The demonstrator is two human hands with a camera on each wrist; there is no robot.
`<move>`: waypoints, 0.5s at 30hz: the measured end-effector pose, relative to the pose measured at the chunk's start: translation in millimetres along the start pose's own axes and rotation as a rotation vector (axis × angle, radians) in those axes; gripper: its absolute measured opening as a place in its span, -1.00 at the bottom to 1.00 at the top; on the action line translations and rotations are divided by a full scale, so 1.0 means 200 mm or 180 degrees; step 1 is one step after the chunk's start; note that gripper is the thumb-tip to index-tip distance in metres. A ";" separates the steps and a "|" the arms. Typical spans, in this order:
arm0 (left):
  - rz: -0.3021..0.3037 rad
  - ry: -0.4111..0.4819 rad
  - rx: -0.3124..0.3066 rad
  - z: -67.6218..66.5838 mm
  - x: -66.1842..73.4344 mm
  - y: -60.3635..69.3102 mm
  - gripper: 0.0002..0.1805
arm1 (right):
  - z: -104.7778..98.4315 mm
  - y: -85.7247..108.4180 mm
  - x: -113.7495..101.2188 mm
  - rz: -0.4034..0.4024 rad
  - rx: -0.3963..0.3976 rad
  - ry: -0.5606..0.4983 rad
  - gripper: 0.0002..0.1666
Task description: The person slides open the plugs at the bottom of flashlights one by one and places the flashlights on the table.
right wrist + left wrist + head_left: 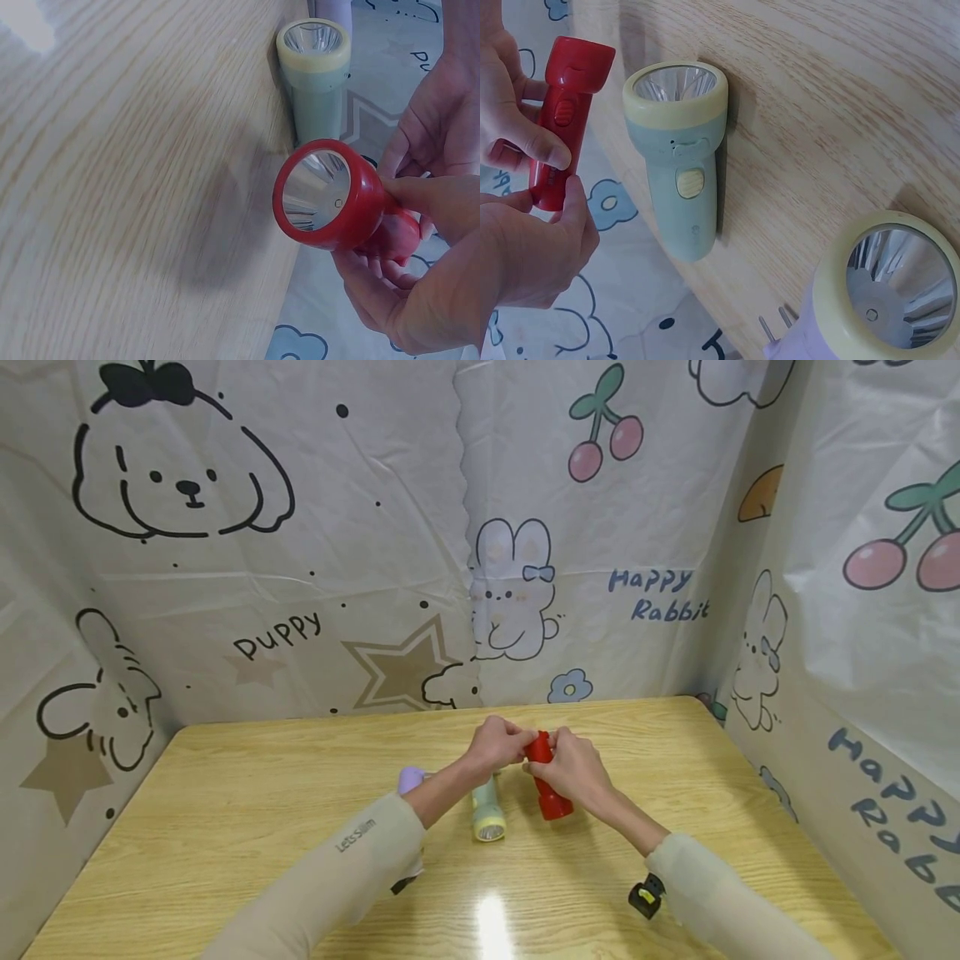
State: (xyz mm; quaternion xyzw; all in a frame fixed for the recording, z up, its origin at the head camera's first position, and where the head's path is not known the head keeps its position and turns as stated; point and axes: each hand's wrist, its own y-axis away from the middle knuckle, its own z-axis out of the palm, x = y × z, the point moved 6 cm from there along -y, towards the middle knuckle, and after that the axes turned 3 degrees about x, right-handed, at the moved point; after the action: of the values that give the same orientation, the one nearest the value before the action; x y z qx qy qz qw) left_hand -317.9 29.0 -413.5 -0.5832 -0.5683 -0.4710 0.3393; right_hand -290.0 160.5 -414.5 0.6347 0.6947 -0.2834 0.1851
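A red flashlight [552,802] is held above the table, its lens end toward me. My right hand [576,768] grips its body, the thumb along the side near the switch in the left wrist view. My left hand [497,748] pinches the tail end between thumb and fingers [576,201]. Just left of it, a pale green flashlight [682,165] with a cream rim lies on the table. Farther left is a purple flashlight [889,292], also cream-rimmed, with two metal prongs showing; my left forearm partly covers it in the head view.
The wooden table [262,827] meets a printed cloth backdrop [375,527] at its back and sides. Black wrist devices hang below both sleeves, the right one [647,895] showing more clearly.
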 end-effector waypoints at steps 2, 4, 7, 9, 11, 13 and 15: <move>0.0010 -0.0016 0.0004 0.00 0.00 0.00 -0.73 | 0.00 0.00 0.00 0.0008 -0.0007 0.0010 -0.51; 0.0014 -0.0020 0.0007 0.01 0.00 0.00 -0.74 | 0.00 0.00 0.01 0.0013 -0.0017 0.0017 -0.51; 0.0026 -0.0045 0.0016 0.01 0.00 0.00 -0.75 | 0.01 -0.01 0.01 0.0048 -0.0044 0.0027 -0.51; 0.0021 -0.0054 0.0029 0.02 0.00 -0.01 -0.75 | 0.01 -0.01 0.02 0.0066 -0.0057 0.0030 -0.52; 0.0027 -0.0069 0.0045 0.02 0.00 -0.01 -0.75 | 0.01 -0.01 0.02 0.0089 -0.0065 0.0031 -0.52; 0.0032 -0.0087 0.0057 0.02 -0.01 -0.01 -0.75 | 0.01 -0.01 0.02 0.0095 -0.0061 0.0040 -0.52; 0.0043 -0.0129 0.0070 0.02 -0.01 -0.02 -0.75 | 0.01 -0.01 0.02 0.0099 -0.0063 0.0043 -0.52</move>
State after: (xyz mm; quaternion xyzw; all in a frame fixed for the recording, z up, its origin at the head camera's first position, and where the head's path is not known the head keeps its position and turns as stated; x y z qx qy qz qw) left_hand -320.5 32.8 -416.9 -0.5927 -0.5762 -0.4506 0.3372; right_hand -292.7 162.4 -419.3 0.6454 0.6888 -0.2694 0.1911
